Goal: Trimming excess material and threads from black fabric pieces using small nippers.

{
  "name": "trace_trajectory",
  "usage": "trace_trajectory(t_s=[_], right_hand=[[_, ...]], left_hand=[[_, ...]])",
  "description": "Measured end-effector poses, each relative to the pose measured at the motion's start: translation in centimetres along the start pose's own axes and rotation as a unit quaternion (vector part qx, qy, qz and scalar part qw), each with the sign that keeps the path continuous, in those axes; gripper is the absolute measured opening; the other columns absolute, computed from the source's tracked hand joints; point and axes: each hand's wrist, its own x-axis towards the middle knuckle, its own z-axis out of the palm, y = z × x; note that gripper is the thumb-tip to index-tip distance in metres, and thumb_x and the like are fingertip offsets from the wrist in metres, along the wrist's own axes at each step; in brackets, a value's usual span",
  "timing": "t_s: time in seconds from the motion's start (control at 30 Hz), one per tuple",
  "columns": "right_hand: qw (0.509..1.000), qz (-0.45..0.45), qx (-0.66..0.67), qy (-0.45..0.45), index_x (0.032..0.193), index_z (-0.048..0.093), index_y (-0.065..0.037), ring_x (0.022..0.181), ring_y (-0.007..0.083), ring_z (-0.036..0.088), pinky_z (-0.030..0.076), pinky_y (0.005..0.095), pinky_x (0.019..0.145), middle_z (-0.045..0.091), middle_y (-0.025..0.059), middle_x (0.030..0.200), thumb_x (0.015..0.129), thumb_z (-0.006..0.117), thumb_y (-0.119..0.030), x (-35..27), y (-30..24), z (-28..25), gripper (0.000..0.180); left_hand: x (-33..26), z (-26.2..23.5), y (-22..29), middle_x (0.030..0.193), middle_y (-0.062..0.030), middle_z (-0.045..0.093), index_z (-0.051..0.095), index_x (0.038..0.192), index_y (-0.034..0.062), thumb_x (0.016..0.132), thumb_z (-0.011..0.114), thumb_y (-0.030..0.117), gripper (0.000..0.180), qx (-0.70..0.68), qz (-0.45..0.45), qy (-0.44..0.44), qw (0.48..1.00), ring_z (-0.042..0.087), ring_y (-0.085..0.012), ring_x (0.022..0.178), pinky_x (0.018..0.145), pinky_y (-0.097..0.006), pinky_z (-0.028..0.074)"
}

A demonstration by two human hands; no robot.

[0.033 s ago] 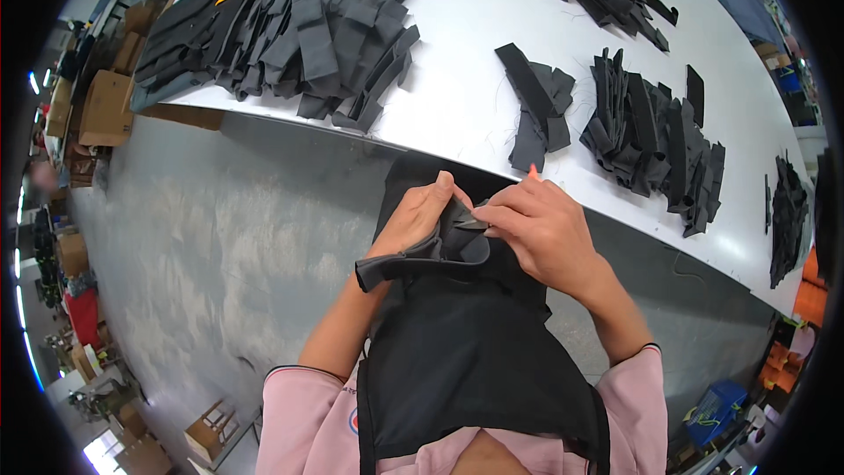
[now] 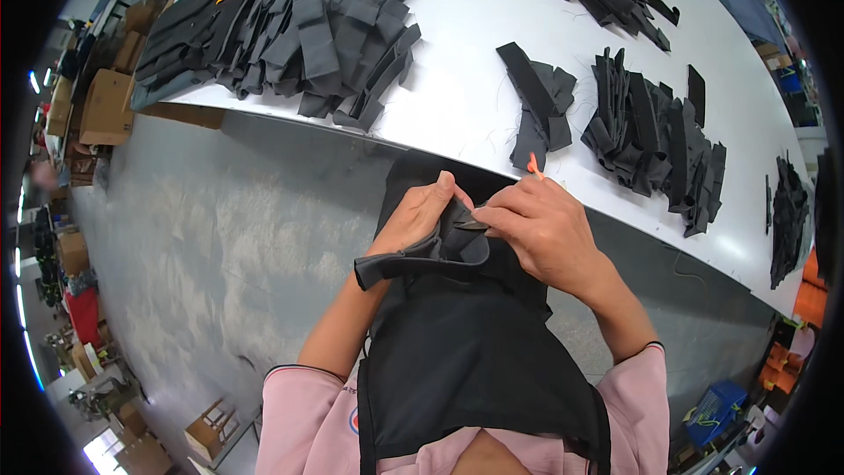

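Over my lap, my left hand is closed on a folded dark grey fabric strip, its thumb pointing up. One loose end of the strip hangs out to the left below that hand. My right hand is closed on a pair of thread snips; their orange end sticks out above the knuckles. A bit of metal blade shows between the right fingertips and the fabric. Both hands nearly meet at the strip, just short of the table edge. Most of the snips is hidden inside the right hand.
Ahead is a white table. A large pile of dark fabric strips covers its left; a small stack and a longer pile lie to the right. Cardboard boxes stand at far left. A black apron covers my lap.
The orange end of the snips has tilted and shows more above my right hand. Both hands and the strip stay almost in place.
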Motion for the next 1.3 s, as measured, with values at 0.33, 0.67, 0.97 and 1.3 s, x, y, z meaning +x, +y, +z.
trace_trajectory(t_s=[0.33,0.67,0.97,1.3], right_hand=[[0.982,-0.121,-0.069,-0.126,0.076,0.060,-0.008,0.076,0.0171,0.053,0.043,0.0303,0.065,0.054,0.0021,0.080,0.071,0.062,-0.005,1.8,-0.4,-0.2,0.007],[0.976,0.099,0.147,-0.125,0.091,0.061,-0.006,0.078,0.0215,0.057,0.047,0.0335,0.063,0.054,0.0038,0.085,0.071,0.068,-0.004,0.4,-0.3,0.1,0.021],[0.986,-0.086,-0.031,-0.138,0.078,0.056,-0.004,0.075,0.0206,0.054,0.047,0.0322,0.061,0.051,0.0045,0.084,0.062,0.063,0.000,1.5,-0.4,-0.5,0.017],[0.938,0.161,0.274,-0.140,0.094,0.061,-0.004,0.075,0.0190,0.057,0.047,0.0278,0.068,0.053,0.0058,0.085,0.074,0.066,-0.002,0.8,0.3,0.8,0.020]], left_hand=[[-0.8,-0.2,0.8,0.071,0.0015,0.054,0.061,0.082,0.0011,0.100,0.032,0.049,0.058,-0.010,-0.021,-0.031,0.999,0.046,-0.0062,0.068,0.063,-0.022,0.040],[-0.3,-0.8,-0.4,0.064,0.0043,0.053,0.065,0.088,0.0040,0.098,0.031,0.052,0.059,0.019,0.011,-0.043,0.999,0.047,-0.0020,0.052,0.046,-0.017,0.038],[-0.3,-0.5,-0.2,0.062,0.0059,0.050,0.063,0.083,0.0057,0.098,0.034,0.051,0.056,-0.015,0.000,-0.052,0.999,0.045,-0.0018,0.051,0.044,-0.018,0.038],[-0.3,-0.9,-0.4,0.063,0.0045,0.052,0.063,0.084,0.0055,0.097,0.033,0.054,0.058,0.016,0.003,-0.034,0.999,0.045,-0.0019,0.050,0.045,-0.018,0.037]])
